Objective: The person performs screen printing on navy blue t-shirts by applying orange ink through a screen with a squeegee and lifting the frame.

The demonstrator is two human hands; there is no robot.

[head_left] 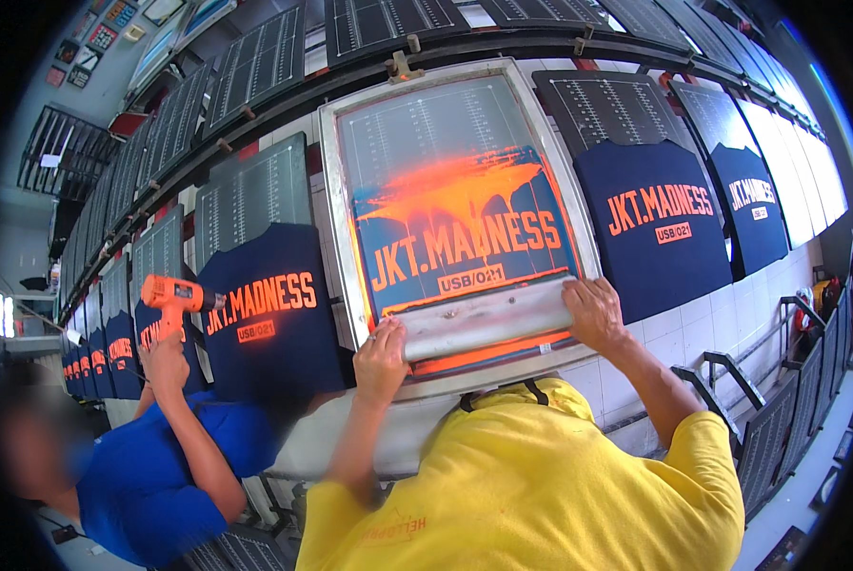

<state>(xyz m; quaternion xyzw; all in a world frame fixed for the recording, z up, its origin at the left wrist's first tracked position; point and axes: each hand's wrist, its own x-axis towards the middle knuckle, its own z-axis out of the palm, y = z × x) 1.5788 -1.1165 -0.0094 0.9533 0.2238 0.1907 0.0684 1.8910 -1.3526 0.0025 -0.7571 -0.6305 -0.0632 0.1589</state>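
Observation:
A wide metal squeegee (pixel 488 317) lies across the near part of a screen printing frame (pixel 335 214). My left hand (pixel 381 360) grips its left end, and my right hand (pixel 593 314) is closed round its right end. Bright orange ink (pixel 446 190) is smeared over the mesh beyond the squeegee, and more orange shows along its near edge. Through the mesh I see a dark navy shirt with orange lettering, on a ruled board. The squeegee's blade is hidden beneath its metal body.
On my left, a person in a blue shirt (pixel 174 476) points an orange heat gun (pixel 174 293) at a printed navy shirt (pixel 272 333). Another printed shirt (pixel 653 228) lies to the right. Ruled boards (pixel 255 81) line the far side; metal racks (pixel 779 428) stand at the lower right.

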